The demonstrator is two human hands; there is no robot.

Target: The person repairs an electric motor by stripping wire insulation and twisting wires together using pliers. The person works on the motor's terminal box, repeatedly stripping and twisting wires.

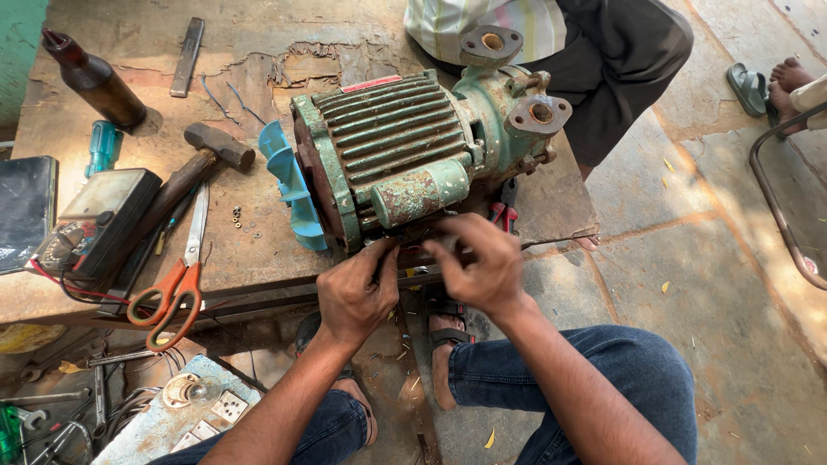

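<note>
The old green motor pump lies on its side near the front edge of the worn workbench, its ribbed body across the middle and its two pipe flanges pointing to the far side. A rusty green cylinder sits along its near side, and a light blue plastic fan sticks out at its left end.

Both your hands meet just under that cylinder, at the bench edge. Your left hand has its fingers curled narrow, the tips pressed to the pump's lower side; whether it pinches anything there, you cannot tell from this view. Your right hand is also bent close, its fingers pointing left toward the same spot, and what it holds, if anything, is hidden.

Red-handled pliers peek out just beyond your right hand. To the left on the bench lie orange-handled scissors, a hammer, a few small washers, a test meter, a blue-handled screwdriver and a dark bottle.

Another person in dark trousers sits just behind the pump.
</note>
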